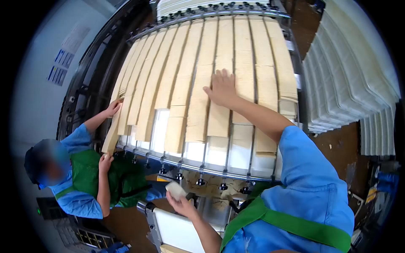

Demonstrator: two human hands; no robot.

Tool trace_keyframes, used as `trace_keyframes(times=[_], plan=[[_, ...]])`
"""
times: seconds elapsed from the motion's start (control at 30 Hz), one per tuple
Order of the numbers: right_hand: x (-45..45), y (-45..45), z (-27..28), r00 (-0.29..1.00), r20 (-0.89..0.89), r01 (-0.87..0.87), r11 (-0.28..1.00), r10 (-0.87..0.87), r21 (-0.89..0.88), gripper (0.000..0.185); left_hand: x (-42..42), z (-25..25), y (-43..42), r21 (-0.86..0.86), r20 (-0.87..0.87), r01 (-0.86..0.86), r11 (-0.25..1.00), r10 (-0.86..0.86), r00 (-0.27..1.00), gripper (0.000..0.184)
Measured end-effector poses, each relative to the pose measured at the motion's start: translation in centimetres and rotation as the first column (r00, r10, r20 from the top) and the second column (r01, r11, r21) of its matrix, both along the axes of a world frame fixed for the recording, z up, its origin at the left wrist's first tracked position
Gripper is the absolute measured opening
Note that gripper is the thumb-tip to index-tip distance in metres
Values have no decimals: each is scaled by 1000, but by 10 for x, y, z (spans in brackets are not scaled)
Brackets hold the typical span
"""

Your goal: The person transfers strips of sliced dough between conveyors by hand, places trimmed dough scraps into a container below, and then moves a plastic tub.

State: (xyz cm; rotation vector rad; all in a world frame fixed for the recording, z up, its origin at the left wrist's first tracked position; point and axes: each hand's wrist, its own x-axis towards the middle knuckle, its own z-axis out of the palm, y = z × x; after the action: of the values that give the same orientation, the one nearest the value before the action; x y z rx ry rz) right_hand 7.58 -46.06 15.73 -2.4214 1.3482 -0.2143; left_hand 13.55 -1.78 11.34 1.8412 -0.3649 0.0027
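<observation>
My right hand [222,87] lies flat with spread fingers on one of the long pale yellow strips [225,46] in the middle of the machine bed. Low down, in front of the bed's near rail, my left hand [182,205] grips a small pale piece [175,190] between thumb and fingers. The strips run side by side away from me, with thin metal rods between them. Their near ends are uneven, and white surface [160,126] shows beyond some of them.
At the left a co-worker [84,179] in a green apron holds a strip [111,135] with both hands. Tall white stacked trays [337,71] stand at the right. Black knobs [201,182] line the near rail [211,170]. A white belt [177,230] is below.
</observation>
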Motion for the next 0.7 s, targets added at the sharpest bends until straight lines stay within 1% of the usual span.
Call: trace_keyframes(times=[0.03, 0.07, 0.13, 0.17, 0.2, 0.23, 0.3, 0.37, 0.4, 0.47, 0.5, 0.53, 0.57, 0.6, 0.63, 0.67, 0.7], plan=[[-19, -6, 0, 995, -42, 91, 995, -93, -40, 76, -9, -15, 20, 21, 68, -48, 999, 46, 997, 55], [-37, -14, -3, 984, -75, 154, 984, -160, -85, 79, -24, -16, 35, -25, -37, -67, 997, 66, 997, 54], [-70, -31, -8, 958, -89, 256, 954, -272, -158, 81, -51, -27, 74, 160, -68, -149, 976, 162, 985, 49], [-82, -41, -13, 943, -86, 302, 935, -322, -187, 82, -63, -35, 90, 160, -98, -175, 972, 192, 977, 47], [-92, -49, -16, 941, -83, 309, 932, -329, -191, 82, -73, -44, 103, 161, -126, -202, 966, 223, 967, 45], [-101, -55, -17, 935, -113, 312, 933, -335, -179, 82, -81, -48, 111, 156, -125, -198, 968, 218, 968, 45], [-114, -61, -17, 930, -136, 317, 933, -341, -167, 82, -95, -56, 123, 223, -180, -241, 945, 283, 942, 41], [-120, -60, -12, 936, -256, 176, 950, -242, -256, 84, -111, -40, 112, 222, -178, -253, 942, 294, 939, 40], [-123, -62, -15, 939, -249, 172, 951, -237, -257, 84, -116, -34, 105, 211, -173, -254, 944, 292, 941, 40], [-122, -69, -20, 914, -329, 99, 918, -236, -384, 83, -120, -31, 100, 180, -171, -237, 955, 267, 948, 40], [-117, -69, -13, 919, -322, 89, 917, -226, -389, 83, -122, -30, 96, 173, -167, -251, 952, 279, 946, 40], [-113, -68, -6, 829, -520, 14, 938, -204, -346, 84, -124, -27, 90, 164, -151, -260, 952, 284, 947, 38], [-109, -68, 1, 700, -692, -48, 956, -175, -290, 84, -126, -26, 91, 156, -140, -270, 950, 292, 946, 37], [-106, -69, 12, 620, -777, -76, 977, -108, -197, 87, -127, -25, 92, 148, -129, -280, 948, 300, 945, 36], [-104, -68, 13, 628, -771, -87, 975, -106, -204, 87, -128, -26, 95, 142, -110, -274, 951, 290, 951, 36], [-109, -65, 10, 771, -618, 9, 973, -154, -231, 88, -131, -26, 98, 136, -98, -280, 950, 294, 951, 36], [-115, -65, 5, 877, -438, 104, 967, -200, -232, 89, -134, -26, 102, 129, -86, -286, 950, 298, 951, 36]])
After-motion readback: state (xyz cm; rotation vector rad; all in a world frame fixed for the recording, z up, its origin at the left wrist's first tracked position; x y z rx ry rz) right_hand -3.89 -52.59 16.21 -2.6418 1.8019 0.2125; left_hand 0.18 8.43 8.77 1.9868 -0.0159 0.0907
